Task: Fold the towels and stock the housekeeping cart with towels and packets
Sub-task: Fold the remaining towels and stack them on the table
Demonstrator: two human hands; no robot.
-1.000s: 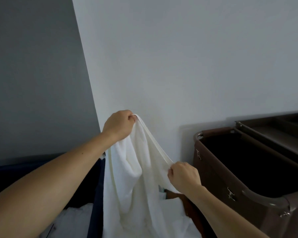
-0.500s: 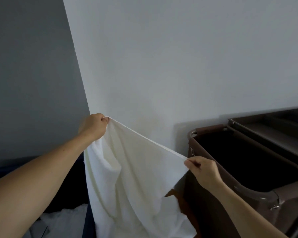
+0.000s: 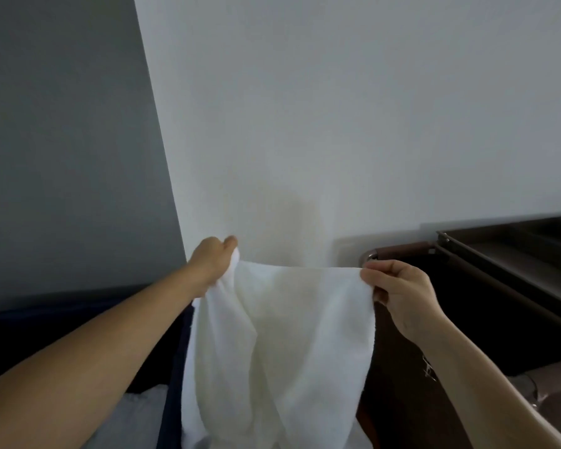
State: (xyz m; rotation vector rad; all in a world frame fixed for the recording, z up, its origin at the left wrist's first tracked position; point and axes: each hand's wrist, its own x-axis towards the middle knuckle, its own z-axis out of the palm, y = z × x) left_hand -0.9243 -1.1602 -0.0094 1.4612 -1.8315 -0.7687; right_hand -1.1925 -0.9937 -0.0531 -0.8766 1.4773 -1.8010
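Head view: a white towel [image 3: 282, 335] is held up in front of the pale wall [image 3: 337, 124], spread between both hands, with its top edge stretched almost level. The left hand [image 3: 212, 260] has its grip pressed together on the towel's top left corner, fingers curled over the bunched cloth and the thumb on top. The right hand [image 3: 399, 293] pinches the top right corner between thumb and forefinger, and the other fingers are curled beneath. The right hand is nearer the camera and slightly lower than the left. Both forearms are bare and reach in from the lower corners of the picture.

The towel hangs down from the two grips in loose vertical folds, and its lower part runs out of the bottom of the picture. It hangs between a dark blue bin [image 3: 175, 367] on the left and the brown housekeeping cart [image 3: 402, 249] on the right.

More white linen [image 3: 133, 419] lies in the bin, low on the left. The cart's near compartment [image 3: 467, 303] is dark inside, and what it contains cannot be told. A flat tray top [image 3: 515, 257] sits beyond it on the far right. A grey wall [image 3: 62, 140] meets the pale one at a corner on the left.
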